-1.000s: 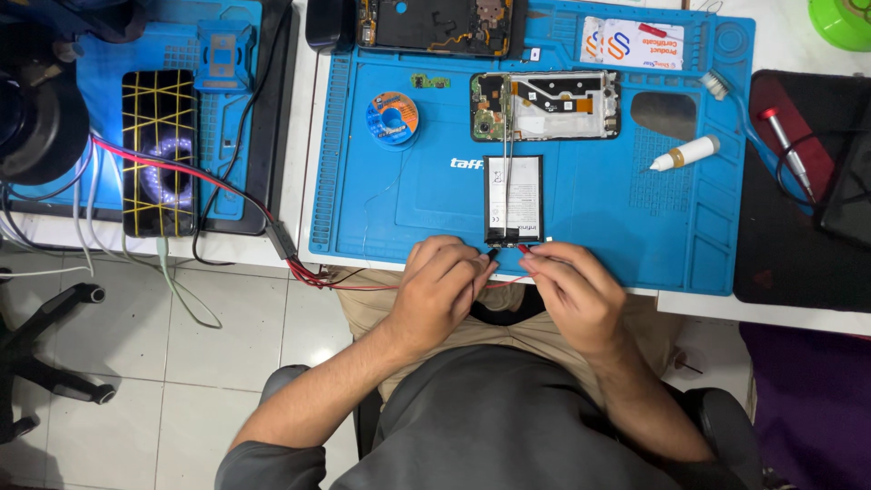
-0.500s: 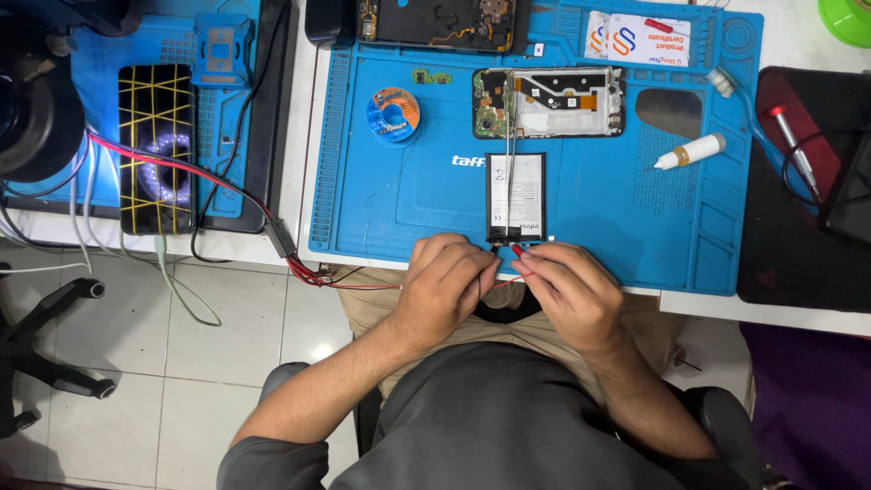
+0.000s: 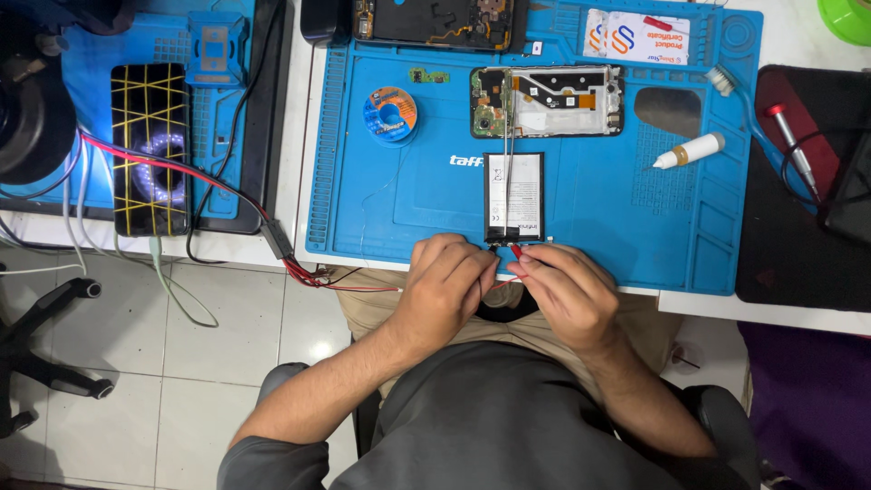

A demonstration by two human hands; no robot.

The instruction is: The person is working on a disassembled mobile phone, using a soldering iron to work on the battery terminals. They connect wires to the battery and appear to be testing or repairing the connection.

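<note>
Hands meet at near edge of blue work mat [image 3: 408,209] on the bench. Left hand [image 3: 445,286] curled shut, pinching a thin red/black probe lead [image 3: 349,288]; right hand [image 3: 562,290] also closed, gripping a red-tipped probe [image 3: 517,250] w/ tip touching bottom edge of phone battery [image 3: 514,197]. Battery lies flat, mid-mat, just above both hands. Opened phone frame [image 3: 549,100] sits beyond it; solder-wick spool [image 3: 391,114] to its left, small white bottle [image 3: 689,151] to its right. Taped phone [image 3: 150,150] well apart, far left.
</note>
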